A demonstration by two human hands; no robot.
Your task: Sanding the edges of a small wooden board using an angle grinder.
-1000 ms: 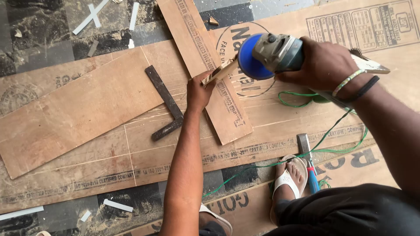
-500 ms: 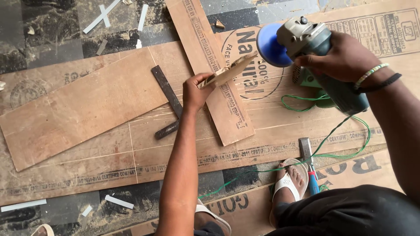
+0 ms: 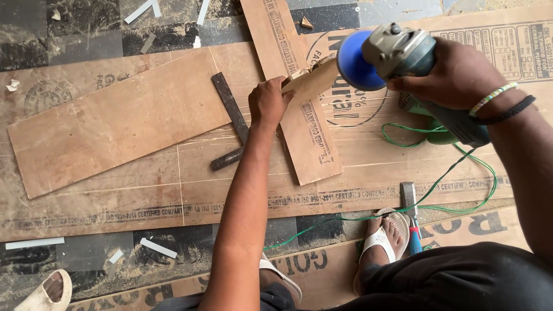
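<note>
The left hand has a tight grip on a small wood piece, held up over the long plywood strip. Its tan end touches the blue sanding disc. The right hand grips the grinder. A metal square lies just left.

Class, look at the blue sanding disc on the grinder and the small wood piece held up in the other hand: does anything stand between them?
Nothing visible does. The left hand holds the small wood piece with its end right at the blue disc of the grinder gripped by the right hand.
</note>
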